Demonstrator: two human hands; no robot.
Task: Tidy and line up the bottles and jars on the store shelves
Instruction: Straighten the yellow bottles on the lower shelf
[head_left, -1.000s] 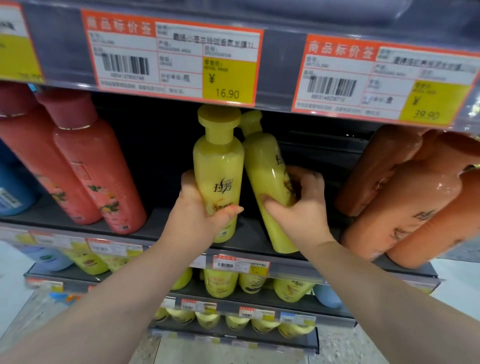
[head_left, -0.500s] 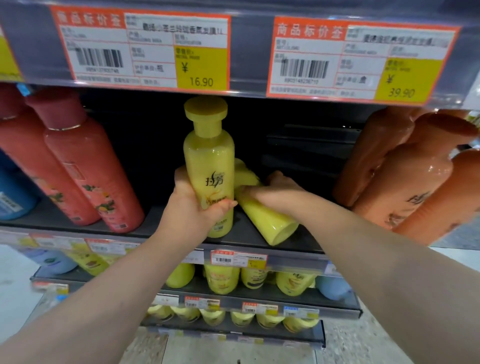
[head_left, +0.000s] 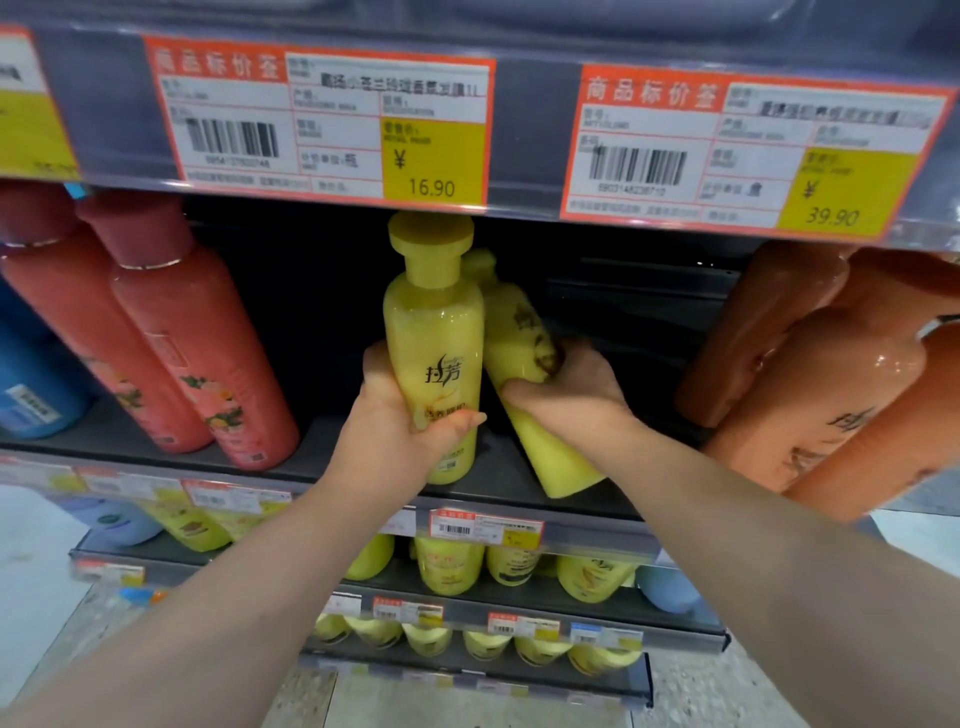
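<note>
Two red bottles (head_left: 197, 353) are seen at the left of the frame. At centre, the upright yellow bottle (head_left: 434, 332) is gripped low on its body by the left hand (head_left: 410, 415), its base seemingly on the shelf (head_left: 311, 457). Just right of it, the tilted yellow bottle (head_left: 524, 353) is grasped by the right hand (head_left: 566, 395), its cap leaning behind the first. Orange bottles (head_left: 810, 384) crowd the far right. Straightening is judged to be the step in hand. Next, the tilted bottle must be stood upright and squared beside its neighbour.

The left price tag (head_left: 332, 124) says 商品标价签 and ¥16.90 (in a yellow box). The right price tag (head_left: 753, 150) has the same heading and ¥39.90. The front yellow bottle (head_left: 434, 332) reads 拉芳.
</note>
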